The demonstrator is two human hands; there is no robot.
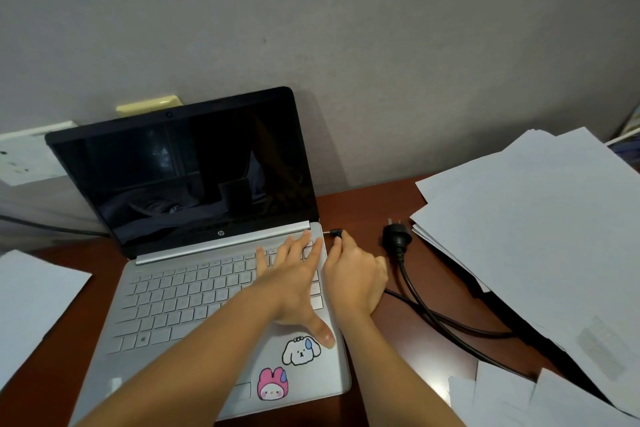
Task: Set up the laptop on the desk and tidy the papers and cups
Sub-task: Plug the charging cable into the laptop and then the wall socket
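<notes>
Left hand lies flat, fingers straight, on the laptop keyboard's right edge; right hand pinches the charger plug just beside it; bare desk between laptop and papers at right.

Papers lie right of the laptop, plug between.

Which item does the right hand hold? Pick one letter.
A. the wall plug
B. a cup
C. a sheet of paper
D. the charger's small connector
D: the right hand pinches the small connector just off the laptop edge; the wall plug lies on the desk untouched.
</notes>
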